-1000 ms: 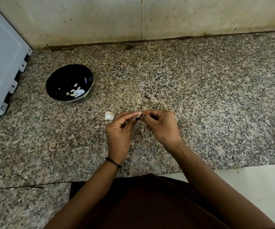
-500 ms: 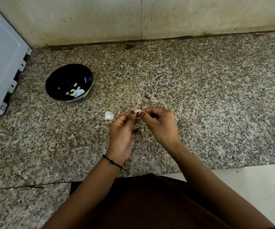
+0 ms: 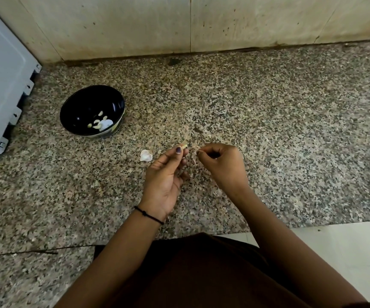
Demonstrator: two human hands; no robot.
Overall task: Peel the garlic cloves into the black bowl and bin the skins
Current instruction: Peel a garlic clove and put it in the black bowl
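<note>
Over the speckled granite counter [image 3: 268, 130], the left hand [image 3: 165, 176] pinches a small garlic clove [image 3: 184, 145] between thumb and fingertips. The right hand [image 3: 223, 165], just beside it, has its fingers curled and pinches what looks like a thin shred of skin [image 3: 194, 161]. A white garlic piece [image 3: 146, 155], clove or husk I cannot tell, lies on the counter near the left hand. Further left stands the black bowl [image 3: 79, 103], holding peeled cloves [image 3: 100, 123], beside a grey appliance [image 3: 2, 74].
</note>
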